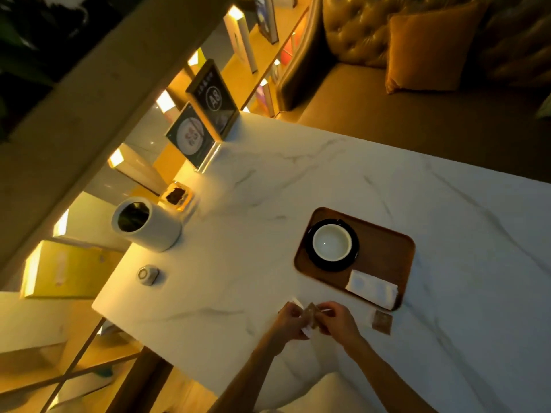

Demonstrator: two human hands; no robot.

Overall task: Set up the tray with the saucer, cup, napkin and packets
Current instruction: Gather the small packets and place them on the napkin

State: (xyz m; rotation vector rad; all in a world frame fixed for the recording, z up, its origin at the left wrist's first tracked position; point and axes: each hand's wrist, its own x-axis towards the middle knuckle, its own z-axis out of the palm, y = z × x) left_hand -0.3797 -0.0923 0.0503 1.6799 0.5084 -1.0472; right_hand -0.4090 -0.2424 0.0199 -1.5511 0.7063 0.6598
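A dim, amber-lit café corner holds a white marble table [298, 180], and the work sits at its near edge. There the left hand [290, 321] and right hand [337, 321] meet, the fingers of both curled and pinching a small bunch of packets [311, 315], white and brown. How many there are is too blurred to tell. One more brown packet [381, 321] lies loose on the marble, just beside the near corner of the wooden tray [384, 248]. On the tray the white cup [331, 242] stands on the black saucer [310, 254], and the folded napkin [372, 289] lies at the near end.

The packets look like the last step. It would go best if the bunch is squared between the fingertips, laid flat on bare wood near the napkin without nudging the saucer, and the loose one is then added. Farther off stand a white canister [146, 223] and two sign stands [213, 99].
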